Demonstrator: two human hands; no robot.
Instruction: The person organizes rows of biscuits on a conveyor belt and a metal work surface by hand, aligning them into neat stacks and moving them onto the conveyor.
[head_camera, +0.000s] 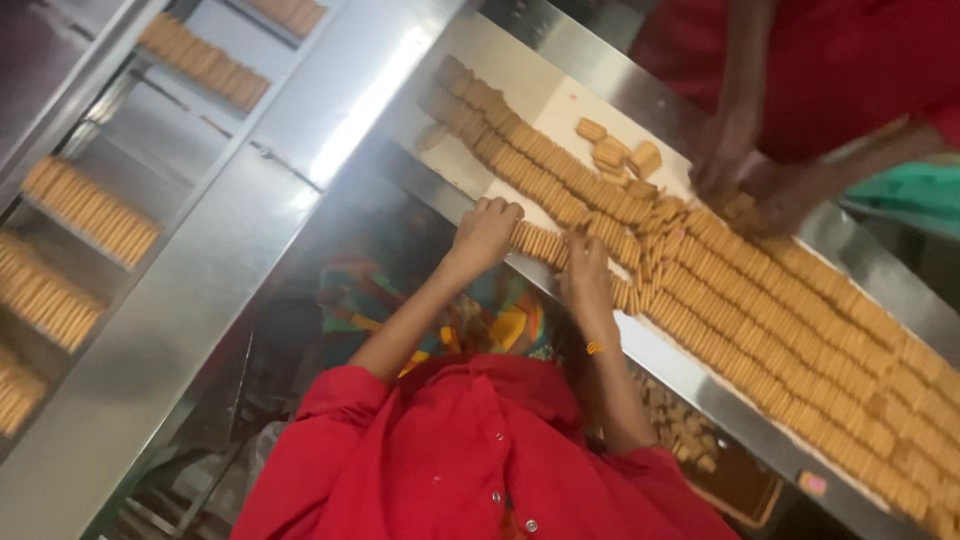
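Observation:
Long rows of tan biscuits (800, 330) stand on edge on a pale conveyor belt (560, 110) that runs from the upper middle to the lower right. My left hand (485, 232) and my right hand (585, 280) are at the belt's near edge. They press a short row of biscuits (538, 243) between them, one hand at each end. Loose biscuits (615, 155) lie flat just beyond the rows.
Across the belt a co-worker in red has both hands (745, 190) on the biscuits. A steel rail (700, 385) borders the belt's near side, with a crate of broken biscuits (690, 435) below it. At the left, steel channels (200, 260) carry more biscuit rows (90, 210).

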